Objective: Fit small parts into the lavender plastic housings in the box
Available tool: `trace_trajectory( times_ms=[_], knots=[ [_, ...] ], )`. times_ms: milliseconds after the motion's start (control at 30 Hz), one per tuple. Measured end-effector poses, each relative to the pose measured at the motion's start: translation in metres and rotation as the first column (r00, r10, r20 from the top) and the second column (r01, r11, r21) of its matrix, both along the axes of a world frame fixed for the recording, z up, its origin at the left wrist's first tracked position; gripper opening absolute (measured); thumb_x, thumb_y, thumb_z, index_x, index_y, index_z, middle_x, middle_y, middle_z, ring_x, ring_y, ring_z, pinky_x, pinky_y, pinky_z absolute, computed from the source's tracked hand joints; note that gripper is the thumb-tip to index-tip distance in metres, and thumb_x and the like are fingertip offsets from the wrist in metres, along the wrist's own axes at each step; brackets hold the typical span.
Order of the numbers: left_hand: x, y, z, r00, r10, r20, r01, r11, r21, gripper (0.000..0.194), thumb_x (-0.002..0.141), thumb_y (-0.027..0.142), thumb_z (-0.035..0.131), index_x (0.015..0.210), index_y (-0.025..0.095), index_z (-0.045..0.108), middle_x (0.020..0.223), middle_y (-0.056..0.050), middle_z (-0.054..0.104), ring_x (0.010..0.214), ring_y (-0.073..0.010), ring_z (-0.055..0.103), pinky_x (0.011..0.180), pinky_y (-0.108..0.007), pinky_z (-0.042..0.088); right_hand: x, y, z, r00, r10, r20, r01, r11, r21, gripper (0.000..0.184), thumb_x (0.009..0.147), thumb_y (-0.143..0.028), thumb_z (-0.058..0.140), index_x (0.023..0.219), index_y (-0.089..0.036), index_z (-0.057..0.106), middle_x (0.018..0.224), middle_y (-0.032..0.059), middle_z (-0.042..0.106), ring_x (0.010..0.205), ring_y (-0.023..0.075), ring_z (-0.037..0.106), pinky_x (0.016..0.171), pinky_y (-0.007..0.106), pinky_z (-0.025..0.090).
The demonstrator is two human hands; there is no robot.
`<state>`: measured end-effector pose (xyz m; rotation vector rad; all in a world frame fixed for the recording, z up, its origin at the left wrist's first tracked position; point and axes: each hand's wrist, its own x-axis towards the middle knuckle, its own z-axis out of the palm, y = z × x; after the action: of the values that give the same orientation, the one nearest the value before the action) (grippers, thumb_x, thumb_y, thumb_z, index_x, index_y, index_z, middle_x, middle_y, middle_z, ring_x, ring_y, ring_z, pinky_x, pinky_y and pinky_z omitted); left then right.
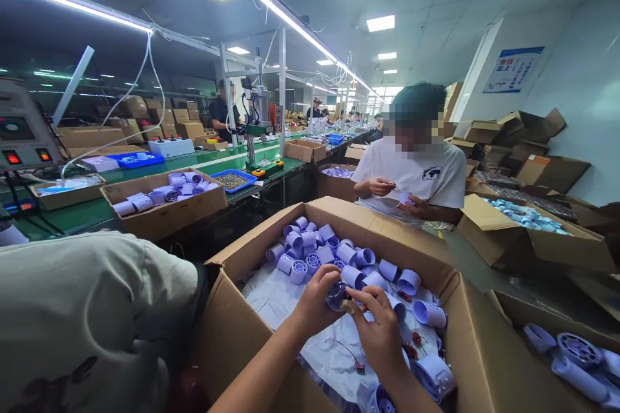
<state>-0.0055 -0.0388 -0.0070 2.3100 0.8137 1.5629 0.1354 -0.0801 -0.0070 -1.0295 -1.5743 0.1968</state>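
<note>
Above a large open cardboard box (pixel 477 342), my left hand (pixel 310 300) holds a small purple plastic cylinder housing (pixel 334 297), its open end turned partly toward me. My right hand (pixel 378 319) is closed at the near side of that housing, thumb and fingertips pinched together. Something tan shows at the fingertips; whether it is a finger cover or a small part, I cannot tell. Below lie many similar purple cylinders (pixel 353 276), some with spoked ends. A small red-and-black part with thin wires (pixel 359 368) rests on the white plastic sheet (pixel 276 290) between my forearms.
Across the box a co-worker (pixel 411 168) handles a similar purple piece. To the left, a person's grey sleeve (pixel 87 303) is close. Beyond it a green bench carries a carton of cylinders (pixel 165 216), a blue tray of small metal parts (pixel 233 181) and a press (pixel 259 122).
</note>
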Motion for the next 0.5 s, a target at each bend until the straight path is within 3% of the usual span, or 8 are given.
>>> trace_trajectory(
  times_ms=[500],
  knots=[
    [0.005,0.000,-0.006,0.996,-0.078,-0.045,0.076,0.996,-0.039,0.041,0.067,0.011,0.064,0.102,0.022,0.047,0.106,-0.009,0.052,0.097,-0.0202,0.055,0.079,-0.032,0.052,-0.009,-0.001,0.000,0.991,-0.109,0.079,0.114,0.991,-0.067,0.015,0.082,-0.034,0.059,0.074,-0.022,0.065,0.082,0.0030,0.053,0.070,0.0178,0.052,0.061,0.032,0.048]
  ],
)
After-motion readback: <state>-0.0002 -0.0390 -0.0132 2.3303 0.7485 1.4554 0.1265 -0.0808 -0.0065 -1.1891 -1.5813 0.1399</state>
